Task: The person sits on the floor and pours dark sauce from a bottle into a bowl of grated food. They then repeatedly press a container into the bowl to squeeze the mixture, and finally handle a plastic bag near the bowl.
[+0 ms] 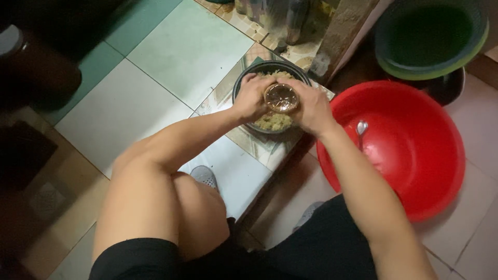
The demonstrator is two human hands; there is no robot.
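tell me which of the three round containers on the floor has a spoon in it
The big red basin at the person's right, with a metal spoon lying inside. The dark bowl under the hands holds food, and the green basin looks empty.

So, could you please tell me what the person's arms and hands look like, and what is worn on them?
Both forearms are bare to above the elbow, with no sleeves in view. The left hand and right hand wear no gloves; no watch, bracelet or ring is visible.
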